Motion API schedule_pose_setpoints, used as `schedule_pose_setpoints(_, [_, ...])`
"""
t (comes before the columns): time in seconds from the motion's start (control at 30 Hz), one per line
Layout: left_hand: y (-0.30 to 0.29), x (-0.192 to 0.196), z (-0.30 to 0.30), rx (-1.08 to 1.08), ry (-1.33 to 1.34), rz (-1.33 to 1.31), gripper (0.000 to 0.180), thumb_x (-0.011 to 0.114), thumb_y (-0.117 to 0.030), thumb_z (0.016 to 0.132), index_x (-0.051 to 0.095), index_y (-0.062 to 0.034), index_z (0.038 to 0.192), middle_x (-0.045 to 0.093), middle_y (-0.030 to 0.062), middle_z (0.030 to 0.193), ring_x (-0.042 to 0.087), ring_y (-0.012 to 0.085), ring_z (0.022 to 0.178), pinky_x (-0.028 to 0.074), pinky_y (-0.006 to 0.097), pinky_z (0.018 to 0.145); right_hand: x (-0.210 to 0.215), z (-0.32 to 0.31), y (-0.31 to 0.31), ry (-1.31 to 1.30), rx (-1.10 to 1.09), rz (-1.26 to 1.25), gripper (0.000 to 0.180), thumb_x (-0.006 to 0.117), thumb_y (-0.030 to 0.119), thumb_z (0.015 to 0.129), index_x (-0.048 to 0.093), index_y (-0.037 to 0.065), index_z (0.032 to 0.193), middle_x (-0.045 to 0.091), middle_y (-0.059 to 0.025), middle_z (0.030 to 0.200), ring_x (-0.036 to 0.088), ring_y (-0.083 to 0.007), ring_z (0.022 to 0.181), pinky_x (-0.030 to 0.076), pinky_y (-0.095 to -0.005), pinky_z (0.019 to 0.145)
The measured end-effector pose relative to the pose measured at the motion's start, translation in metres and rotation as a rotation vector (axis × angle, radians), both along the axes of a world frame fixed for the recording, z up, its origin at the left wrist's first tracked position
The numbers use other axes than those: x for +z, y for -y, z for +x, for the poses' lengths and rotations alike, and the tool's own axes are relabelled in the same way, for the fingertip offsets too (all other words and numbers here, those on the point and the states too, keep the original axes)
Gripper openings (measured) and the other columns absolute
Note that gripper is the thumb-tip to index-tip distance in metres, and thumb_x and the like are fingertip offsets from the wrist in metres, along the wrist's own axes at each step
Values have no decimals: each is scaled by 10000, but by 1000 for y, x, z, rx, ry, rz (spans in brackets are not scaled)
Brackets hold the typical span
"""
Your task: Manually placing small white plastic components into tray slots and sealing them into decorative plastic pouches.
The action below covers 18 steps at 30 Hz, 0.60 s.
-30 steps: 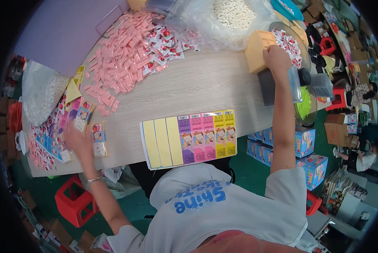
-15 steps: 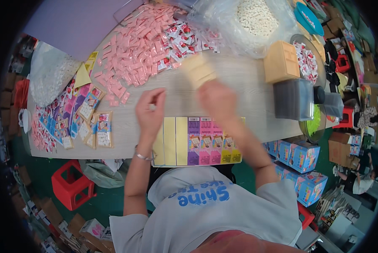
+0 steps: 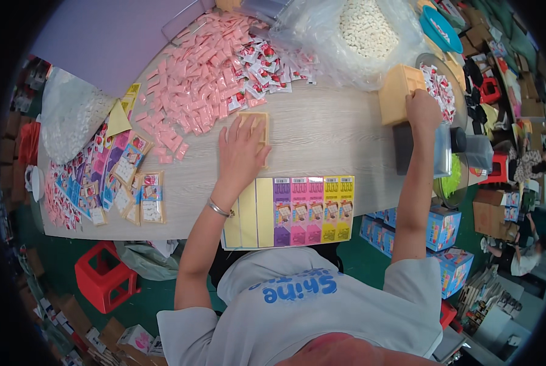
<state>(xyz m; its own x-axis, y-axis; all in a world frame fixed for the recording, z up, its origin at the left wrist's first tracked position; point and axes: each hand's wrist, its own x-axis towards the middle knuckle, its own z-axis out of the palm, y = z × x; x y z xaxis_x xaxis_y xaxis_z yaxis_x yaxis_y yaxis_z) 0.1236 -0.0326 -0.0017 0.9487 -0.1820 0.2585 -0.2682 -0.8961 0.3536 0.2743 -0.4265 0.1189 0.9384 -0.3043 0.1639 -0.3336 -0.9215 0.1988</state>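
My left hand point(image 3: 243, 149) lies over a small tan tray point(image 3: 262, 122), fingers stretched out and covering most of it. At the right, my right hand point(image 3: 423, 110) has its fingers bent against the end of a stack of tan compartment trays point(image 3: 395, 97); its fingertips are partly hidden. Directly before me, at the table's near edge, lies a label sheet point(image 3: 312, 210) with purple, pink and yellow strips and pale yellow backing at its left. Beyond my left hand spreads a heap of pink sachets point(image 3: 193, 79), with white-and-red sachets point(image 3: 264, 64) beside it.
A clear bag of white pellets point(image 3: 367, 30) stands at the back. Dark plastic containers point(image 3: 404, 149) sit below the tray stack. Filled packs point(image 3: 153, 198) and label strips lie at the left, near another pellet bag point(image 3: 74, 116). A red stool point(image 3: 105, 277) stands on the floor.
A tan tray moved from my right hand to the tabletop under my left hand. My right hand moved right to the tray stack. My left hand moved slightly right and its fingers spread out.
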Motion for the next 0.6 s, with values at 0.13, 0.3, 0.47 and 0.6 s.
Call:
schedule_pose_setpoints(0.13, [-8,-16,-7,123,-88,83,624,675,-343,937,494,-142,1499,408,124,1573,329,341,1467,248,567,1182,-8,4,11,86,84,1,273,574,294,912,758,101,969,749,-158,965,734,-364,919,580,-501,765])
schedule_pose_setpoints(0.3, [-19,-21,-11,209,-67,104,615,637,-361,956,490,-121,1503,388,124,1586,300,344,1482,228,577,1178,5,-5,-5,429,-37,-48,310,579,383,920,729,113,911,746,-123,914,722,-363,828,567,-511,725])
schedule_pose_setpoints(0.47, [-12,-21,-11,261,-59,92,615,645,-359,949,496,-122,1496,384,145,1561,293,365,1458,206,586,1165,-36,-85,-146,295,443,281,174,671,259,862,697,118,763,706,-86,771,688,-318,640,558,-452,611])
schedule_pose_setpoints(0.6, [-13,-18,-13,279,-95,86,619,625,-336,967,450,-149,1531,393,157,1538,313,389,1426,198,596,1172,-113,-131,-238,6,639,594,199,689,264,826,697,75,765,688,-135,751,694,-337,640,563,-468,588])
